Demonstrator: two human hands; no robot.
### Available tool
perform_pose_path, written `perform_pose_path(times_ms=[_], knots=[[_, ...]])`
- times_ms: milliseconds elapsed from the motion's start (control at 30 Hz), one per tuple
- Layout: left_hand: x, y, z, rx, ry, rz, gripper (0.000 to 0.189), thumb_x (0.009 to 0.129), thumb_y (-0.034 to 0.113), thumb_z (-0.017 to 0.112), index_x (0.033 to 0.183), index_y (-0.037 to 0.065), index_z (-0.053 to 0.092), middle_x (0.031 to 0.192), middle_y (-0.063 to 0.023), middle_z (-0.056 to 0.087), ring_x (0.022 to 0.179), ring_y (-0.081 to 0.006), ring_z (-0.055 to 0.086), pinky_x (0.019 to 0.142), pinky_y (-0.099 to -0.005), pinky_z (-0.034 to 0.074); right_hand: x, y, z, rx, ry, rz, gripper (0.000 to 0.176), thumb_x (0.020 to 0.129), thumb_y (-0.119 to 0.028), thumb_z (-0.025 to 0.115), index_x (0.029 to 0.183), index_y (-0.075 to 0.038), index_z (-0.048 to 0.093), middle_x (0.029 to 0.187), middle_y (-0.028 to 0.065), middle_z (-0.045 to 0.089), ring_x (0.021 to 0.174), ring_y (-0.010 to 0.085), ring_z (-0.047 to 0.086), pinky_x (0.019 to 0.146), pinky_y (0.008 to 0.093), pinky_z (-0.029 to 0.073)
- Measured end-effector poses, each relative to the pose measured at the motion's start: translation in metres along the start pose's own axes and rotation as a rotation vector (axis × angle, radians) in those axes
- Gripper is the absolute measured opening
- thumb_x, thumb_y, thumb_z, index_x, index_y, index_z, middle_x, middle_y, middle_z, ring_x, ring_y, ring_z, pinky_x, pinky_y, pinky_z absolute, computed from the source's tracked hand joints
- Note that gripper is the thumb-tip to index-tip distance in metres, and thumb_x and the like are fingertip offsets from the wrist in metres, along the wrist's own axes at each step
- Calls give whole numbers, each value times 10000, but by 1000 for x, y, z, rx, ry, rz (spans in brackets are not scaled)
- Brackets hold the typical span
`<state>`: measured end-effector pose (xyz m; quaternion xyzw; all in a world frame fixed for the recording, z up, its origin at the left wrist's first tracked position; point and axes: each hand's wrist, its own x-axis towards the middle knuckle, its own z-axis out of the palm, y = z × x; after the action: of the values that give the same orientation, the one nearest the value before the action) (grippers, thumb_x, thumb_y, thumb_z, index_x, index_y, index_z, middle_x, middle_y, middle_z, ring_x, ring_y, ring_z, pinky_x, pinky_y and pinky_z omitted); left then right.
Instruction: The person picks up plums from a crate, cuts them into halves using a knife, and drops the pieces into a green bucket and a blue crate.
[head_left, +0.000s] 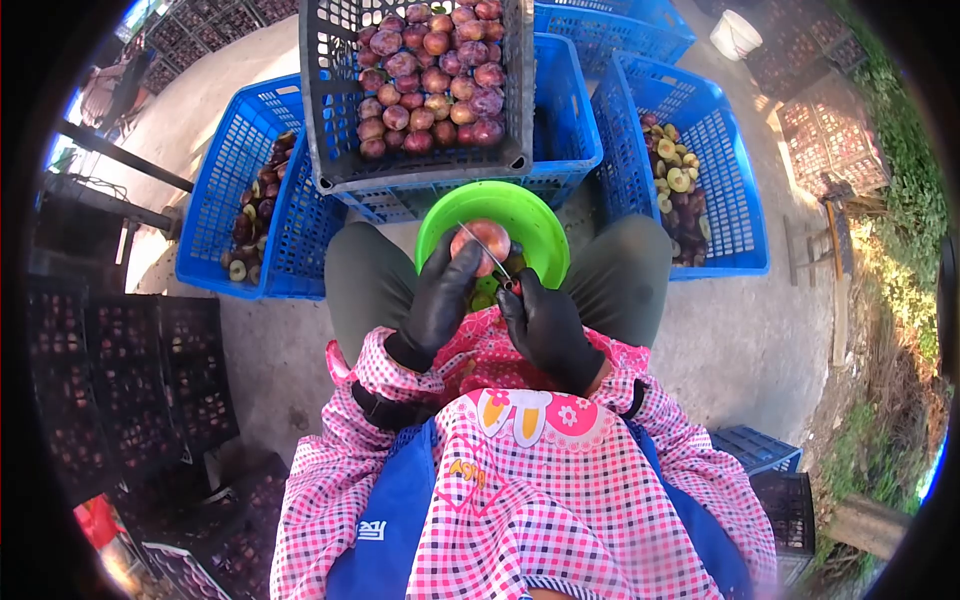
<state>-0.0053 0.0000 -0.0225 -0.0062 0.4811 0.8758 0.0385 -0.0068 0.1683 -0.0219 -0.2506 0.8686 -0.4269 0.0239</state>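
My left hand (440,295), in a black glove, is closed round a reddish plum (483,247) above a bright green bowl (545,232). In my right hand (543,325), also gloved in black, is a small knife (490,252) with a red handle. Its thin blade lies across the face of the plum. Some green and dark pieces show in the bowl below, partly hidden by my hands. Just beyond the bowl, a black crate (340,172) full of whole plums (435,75) rests on a blue crate (570,165).
Blue crates with cut plums stand at the left (205,215) and right (740,195). Stacked dark crates (130,370) fill the left side. A white bucket (735,36) is at the upper right, and a blue crate (755,447) sits at the lower right.
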Motion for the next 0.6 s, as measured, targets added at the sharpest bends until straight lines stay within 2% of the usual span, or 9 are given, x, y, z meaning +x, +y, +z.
perform_pose_path(times_ms=[133, 200, 267, 333, 467, 533, 600], knots=[[-3, 4, 6, 184, 58, 70, 505, 1036, 401, 445, 1354, 8, 453, 1257, -137, 585, 1179, -253, 572, 1057, -409, 416, 2, -9, -2, 29, 32, -22, 232, 954, -248, 581, 1048, -41, 533, 661, 184, 613, 597, 407, 621, 513, 490, 477], [-6, 7, 14, -527, -19, -186, 451, 1028, 311, 497, 1354, 2, 452, 1238, -124, 589, 1163, -209, 570, 1015, -349, 443, 4, -12, 0, -14, 69, -23, 242, 952, -239, 583, 1061, -30, 531, 661, 185, 613, 595, 408, 620, 516, 491, 477], [-2, 6, 8, -542, -5, -169, 473, 1027, 315, 502, 1374, 1, 435, 1241, -129, 594, 1186, -210, 561, 1026, -342, 435, 2, -11, 2, 0, 52, -1, 232, 951, -209, 584, 1071, -18, 532, 685, 195, 612, 614, 416, 619, 526, 487, 468], [-5, 12, 6, 419, 40, -33, 494, 1039, 374, 453, 1369, 6, 438, 1274, -132, 574, 1193, -232, 557, 1074, -380, 391, 0, -9, 1, 12, 29, 28, 223, 950, -180, 584, 1081, -6, 534, 709, 205, 611, 633, 425, 618, 535, 484, 459], [-5, 12, 10, 440, 11, 90, 481, 1035, 370, 468, 1357, 13, 446, 1302, -118, 549, 1170, -228, 559, 1062, -379, 400, 4, -11, -1, 92, 42, -6, 215, 953, -167, 578, 1084, -2, 533, 722, 212, 617, 637, 426, 619, 541, 477, 463], [-4, 9, 12, -450, -51, -154, 472, 1007, 301, 557, 1363, 14, 441, 1294, -96, 534, 1151, -187, 545, 1012, -329, 433, 1, -11, 2, 97, 58, -11, 206, 953, -161, 579, 1076, -3, 533, 722, 213, 618, 641, 426, 621, 543, 474, 462], [-2, -4, 2, -380, -58, -134, 497, 1004, 316, 561, 1373, 8, 431, 1290, -97, 537, 1159, -189, 542, 1016, -331, 430, 2, -5, 6, -46, 114, 9, 302, 952, -216, 584, 1156, -2, 525, 678, 197, 618, 604, 418, 621, 534, 488, 482]])
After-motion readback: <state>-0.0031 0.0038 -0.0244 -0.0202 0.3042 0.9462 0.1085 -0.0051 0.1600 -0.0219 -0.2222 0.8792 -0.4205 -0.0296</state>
